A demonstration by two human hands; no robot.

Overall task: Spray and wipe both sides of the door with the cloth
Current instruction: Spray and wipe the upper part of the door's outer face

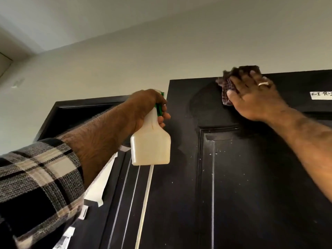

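The door (251,177) looks glossy black, the spray bottle (150,146) translucent plastic, the cloth (228,87) dark checked fabric.

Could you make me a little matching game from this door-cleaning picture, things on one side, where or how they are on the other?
Things:
1. bottle
2. cloth
3. label
4. ring

Places or states:
A. stuck on the door, far right
B. gripped in the left hand
C. on a finger of the right hand
D. pressed against the door's top

Pairs: 1-B, 2-D, 3-A, 4-C
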